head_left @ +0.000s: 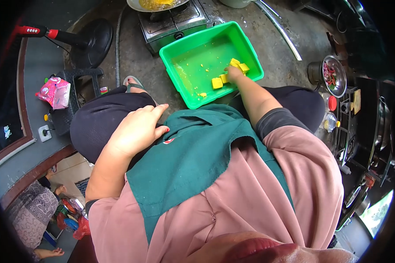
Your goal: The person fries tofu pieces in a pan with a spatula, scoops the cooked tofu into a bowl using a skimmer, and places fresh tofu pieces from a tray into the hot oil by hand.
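Observation:
Inside a green basin (176,81), several yellow blocks (217,83) lie near the side closest to me, with small yellow crumbs scattered about. My right hand (235,74) reaches into the basin with its fingers curled closed around a yellow block (235,62); other blocks touch or lie beside the fingers, and the fingertips are partly hidden. My left hand (140,125) rests over my left knee, holding nothing, palm down with its fingers stretched out.
A stove (175,24) with a pan (156,4) stands beyond the basin. At left are a black fan base (92,44) and a dark stool (81,83). A bowl of chopped red and green pieces (333,75) sits at right. Another person's legs (35,215) show lower left.

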`<state>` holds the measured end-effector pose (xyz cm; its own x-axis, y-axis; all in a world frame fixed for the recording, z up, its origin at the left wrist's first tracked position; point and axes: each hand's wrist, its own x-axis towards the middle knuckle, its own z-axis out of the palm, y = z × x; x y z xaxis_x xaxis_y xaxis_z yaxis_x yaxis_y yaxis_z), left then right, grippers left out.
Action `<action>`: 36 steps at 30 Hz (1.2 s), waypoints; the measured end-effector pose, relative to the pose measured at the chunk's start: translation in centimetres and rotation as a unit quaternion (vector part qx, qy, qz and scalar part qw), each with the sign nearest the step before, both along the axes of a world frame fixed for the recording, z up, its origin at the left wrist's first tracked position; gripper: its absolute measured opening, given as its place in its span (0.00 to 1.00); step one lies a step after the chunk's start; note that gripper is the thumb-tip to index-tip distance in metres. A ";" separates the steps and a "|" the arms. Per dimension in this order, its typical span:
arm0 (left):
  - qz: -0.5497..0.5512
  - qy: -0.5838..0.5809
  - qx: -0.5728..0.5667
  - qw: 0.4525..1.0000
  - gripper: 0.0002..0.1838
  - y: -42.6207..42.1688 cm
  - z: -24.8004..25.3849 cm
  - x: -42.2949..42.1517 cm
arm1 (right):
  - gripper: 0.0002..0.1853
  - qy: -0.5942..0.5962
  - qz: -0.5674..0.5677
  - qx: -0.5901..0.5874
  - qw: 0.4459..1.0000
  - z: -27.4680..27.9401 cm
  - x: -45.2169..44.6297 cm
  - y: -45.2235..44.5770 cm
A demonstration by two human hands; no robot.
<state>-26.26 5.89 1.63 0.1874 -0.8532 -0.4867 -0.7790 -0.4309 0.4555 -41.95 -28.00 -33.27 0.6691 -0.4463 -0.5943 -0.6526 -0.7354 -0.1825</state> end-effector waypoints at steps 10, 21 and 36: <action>-0.025 -0.009 0.023 0.999 0.28 -1.5 0.0 0.0 | 0.22 0.016 0.046 -0.006 0.999 -2.0 0.5 0.8; -0.089 -0.026 -0.005 0.996 0.31 -1.5 1.0 -0.2 | 0.21 0.068 0.020 0.019 0.997 2.1 1.5 1.9; -0.033 -0.032 -0.119 0.992 0.32 0.6 2.4 2.4 | 0.15 -0.078 -0.131 0.443 0.883 15.0 12.8 -6.5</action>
<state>-23.82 6.49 4.08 0.1524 -0.9537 -0.2591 -0.8326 -0.2652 0.4862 -29.16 -34.50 -18.23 0.7164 -0.0034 -0.6977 -0.6953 -0.0866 -0.7135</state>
